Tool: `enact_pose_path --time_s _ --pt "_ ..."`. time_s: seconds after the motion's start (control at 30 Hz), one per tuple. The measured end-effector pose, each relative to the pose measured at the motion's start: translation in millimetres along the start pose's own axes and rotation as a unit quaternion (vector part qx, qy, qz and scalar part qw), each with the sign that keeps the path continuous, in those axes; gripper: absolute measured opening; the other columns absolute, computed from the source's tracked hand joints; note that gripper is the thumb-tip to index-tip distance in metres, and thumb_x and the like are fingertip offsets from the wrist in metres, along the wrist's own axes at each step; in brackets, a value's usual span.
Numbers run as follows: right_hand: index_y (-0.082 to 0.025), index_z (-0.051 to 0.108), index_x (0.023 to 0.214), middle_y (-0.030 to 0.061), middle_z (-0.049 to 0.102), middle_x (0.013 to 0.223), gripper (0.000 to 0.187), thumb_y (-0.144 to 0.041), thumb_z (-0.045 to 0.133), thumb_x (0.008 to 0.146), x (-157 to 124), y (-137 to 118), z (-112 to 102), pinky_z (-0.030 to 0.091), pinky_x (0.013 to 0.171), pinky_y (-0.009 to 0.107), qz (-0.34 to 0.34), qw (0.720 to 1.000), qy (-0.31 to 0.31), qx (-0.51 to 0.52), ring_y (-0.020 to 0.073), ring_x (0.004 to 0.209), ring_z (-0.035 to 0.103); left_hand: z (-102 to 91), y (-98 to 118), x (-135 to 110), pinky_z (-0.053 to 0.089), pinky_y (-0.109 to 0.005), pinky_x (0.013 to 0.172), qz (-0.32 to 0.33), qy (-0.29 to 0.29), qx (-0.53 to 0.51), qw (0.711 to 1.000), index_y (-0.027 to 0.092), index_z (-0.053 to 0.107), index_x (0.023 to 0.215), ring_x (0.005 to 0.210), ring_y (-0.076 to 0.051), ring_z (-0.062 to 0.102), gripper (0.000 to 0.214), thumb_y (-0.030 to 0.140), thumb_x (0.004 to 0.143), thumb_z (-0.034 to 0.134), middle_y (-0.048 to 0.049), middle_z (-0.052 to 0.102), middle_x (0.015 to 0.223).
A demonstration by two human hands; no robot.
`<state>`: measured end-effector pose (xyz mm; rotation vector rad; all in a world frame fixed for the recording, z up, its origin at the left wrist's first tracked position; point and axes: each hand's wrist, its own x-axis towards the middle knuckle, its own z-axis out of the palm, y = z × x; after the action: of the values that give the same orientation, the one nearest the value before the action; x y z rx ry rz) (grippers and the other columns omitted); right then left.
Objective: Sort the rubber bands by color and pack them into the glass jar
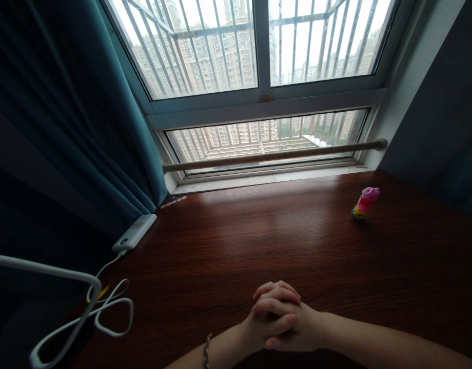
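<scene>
My left hand [259, 328] and my right hand [293, 318] rest clasped together on the dark wooden tabletop [259, 241], fingers interlaced, with nothing visible between them. A thin bracelet [207, 351] circles my left wrist. The hands lie near the front edge, at the middle of the view. A small pink and rainbow-coloured toy bottle [365, 203] stands far off at the back right of the table, apart from both hands.
A white power bank [135, 231] lies at the table's left edge with a white cable [113, 307] looping toward a white lamp arm [47, 271]. A teal curtain [78, 113] hangs at the left. A barred window [259, 77] and rail [274, 154] run behind.
</scene>
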<state>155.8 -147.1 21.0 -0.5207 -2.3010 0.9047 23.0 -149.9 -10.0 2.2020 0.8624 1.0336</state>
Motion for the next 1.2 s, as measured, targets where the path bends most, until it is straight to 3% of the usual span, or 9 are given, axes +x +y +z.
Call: enact_pose_path --time_s 0.23,0.37,0.57,0.77,1.2 --pt "-0.022 0.045 0.120 0.0096 0.046 0.114 0.056 -0.045 0.060 0.071 -0.2 0.9 1.2 0.042 0.088 0.035 0.003 1.000 0.002 -0.006 0.0216 0.111 0.039 2.6 -3.6 -3.0 0.053 -0.029 0.078 -0.031 -0.020 -0.069 0.997 0.022 0.058 0.097 0.092 -0.021 0.058 0.032 0.012 0.067 0.062 -0.0033 0.062 0.092" --pt "-0.022 0.044 0.120 0.0096 0.046 0.115 0.055 -0.045 0.059 0.072 -0.5 0.9 1.2 0.042 0.088 0.035 0.002 1.000 -0.002 -0.005 0.0213 0.112 0.039 0.6 -0.3 -0.9 0.053 -0.025 0.076 -0.009 -0.012 -0.055 0.998 0.021 0.058 0.094 0.090 -0.019 0.059 0.026 0.016 0.069 0.060 -0.0037 0.060 0.091" --pt "-0.022 0.044 0.120 0.0095 0.046 0.115 0.056 -0.045 0.059 0.072 -0.6 0.8 0.7 0.041 0.089 0.036 0.004 1.000 -0.006 -0.007 0.0214 0.113 0.038 -0.6 -0.6 -1.3 0.053 -0.027 0.076 -0.050 -0.035 -0.033 0.998 0.022 0.060 0.094 0.091 -0.020 0.058 0.030 0.014 0.066 0.063 -0.0040 0.061 0.091" --pt "-0.023 0.043 0.121 0.0094 0.047 0.116 0.055 -0.045 0.059 0.072 0.1 -0.1 -0.1 0.041 0.088 0.036 0.006 1.000 -0.009 -0.005 0.0215 0.112 0.039 -1.3 -0.5 -1.0 0.054 -0.024 0.067 -0.020 -0.029 0.053 0.998 0.022 0.061 0.093 0.086 -0.018 0.059 0.032 0.015 0.063 0.067 -0.0029 0.061 0.088" --pt "-0.022 0.045 0.119 0.0086 0.047 0.113 0.055 -0.043 0.061 0.071 1.7 -1.0 -1.6 0.042 0.088 0.035 0.002 1.000 -0.001 -0.007 0.0206 0.111 0.039 -1.1 3.6 2.4 0.054 -0.025 0.070 0.002 -0.003 0.006 1.000 0.022 0.058 0.091 0.085 -0.019 0.061 0.032 0.010 0.062 0.065 -0.0023 0.062 0.088"
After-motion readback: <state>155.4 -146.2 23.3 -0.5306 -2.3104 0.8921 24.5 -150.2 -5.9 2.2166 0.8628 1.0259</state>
